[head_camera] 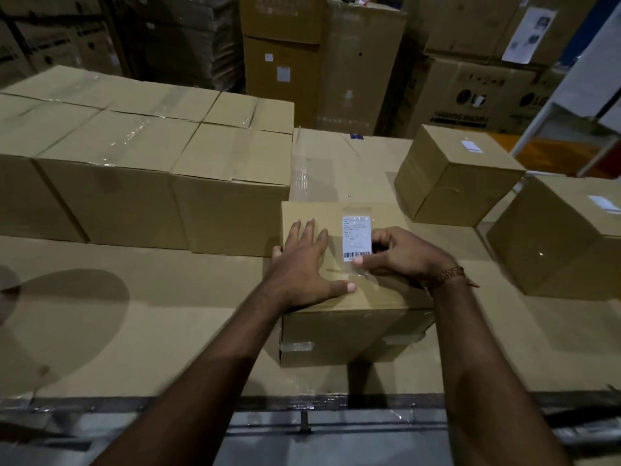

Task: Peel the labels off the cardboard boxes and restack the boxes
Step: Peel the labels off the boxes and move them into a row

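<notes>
While the left hand (304,264) lies flat on the box (353,297), the right hand (391,255) pinches the label (356,238) beside it. A fast pull could rip the label.

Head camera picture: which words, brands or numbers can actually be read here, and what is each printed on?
"LG": logo on the dark-printed carton at the back right.
"WASHING MACHINE": below that logo, blurred but legible.
"LG": partly cut off on the neighbouring carton.
White label on the box under the hands: barcode and text lines, too small to read.
Labels on the two right boxes and sheets on the rear cartons: unreadable.
</notes>
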`<state>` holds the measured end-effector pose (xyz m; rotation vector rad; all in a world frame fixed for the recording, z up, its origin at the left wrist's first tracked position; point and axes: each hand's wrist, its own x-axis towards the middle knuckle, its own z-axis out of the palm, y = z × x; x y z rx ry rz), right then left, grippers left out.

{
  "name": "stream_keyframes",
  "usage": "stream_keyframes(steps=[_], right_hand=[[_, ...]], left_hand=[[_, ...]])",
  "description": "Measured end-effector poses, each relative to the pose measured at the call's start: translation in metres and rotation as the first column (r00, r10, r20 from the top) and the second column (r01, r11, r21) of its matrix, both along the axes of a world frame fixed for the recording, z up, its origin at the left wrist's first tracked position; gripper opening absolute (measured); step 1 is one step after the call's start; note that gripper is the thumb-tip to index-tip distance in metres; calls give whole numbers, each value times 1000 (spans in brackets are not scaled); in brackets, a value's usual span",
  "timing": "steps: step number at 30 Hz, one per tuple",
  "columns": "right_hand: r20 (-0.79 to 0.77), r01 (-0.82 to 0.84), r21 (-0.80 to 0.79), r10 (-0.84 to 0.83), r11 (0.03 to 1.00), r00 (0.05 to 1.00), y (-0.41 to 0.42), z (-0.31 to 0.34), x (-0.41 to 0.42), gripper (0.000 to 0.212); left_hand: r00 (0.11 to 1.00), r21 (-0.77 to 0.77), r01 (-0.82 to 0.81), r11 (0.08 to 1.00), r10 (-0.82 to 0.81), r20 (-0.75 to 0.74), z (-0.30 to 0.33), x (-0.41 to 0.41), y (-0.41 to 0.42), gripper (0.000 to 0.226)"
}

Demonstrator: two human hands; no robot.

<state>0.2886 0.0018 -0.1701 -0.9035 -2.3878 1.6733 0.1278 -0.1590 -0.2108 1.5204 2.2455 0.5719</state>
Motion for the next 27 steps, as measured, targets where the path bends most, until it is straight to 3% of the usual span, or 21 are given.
stream_keyframes(steps=[10, 15, 18, 23, 27], right_hand=[[-87, -22, -110, 13, 994, 996, 3, 1, 6, 29], [-52, 11, -102, -17, 995, 998, -7, 4, 3, 26], [-15, 102, -48, -103, 994, 995, -15, 9, -5, 13], [-29, 109, 3, -109, 994, 994, -28, 4, -28, 27], [-87, 106, 61, -100, 992, 991, -87, 29, -54, 15]], left_hand=[[999, 13, -32, 999, 31, 21, 2, 2, -1, 126], [998, 88, -58, 994, 56, 21, 2, 4, -9, 123], [993, 210, -102, 972, 88, 74, -5, 6, -29, 105], [987, 425, -158, 891, 146, 62, -9, 1, -82, 59], [955, 631, -277, 725, 280, 97, 0, -27, -120, 46]])
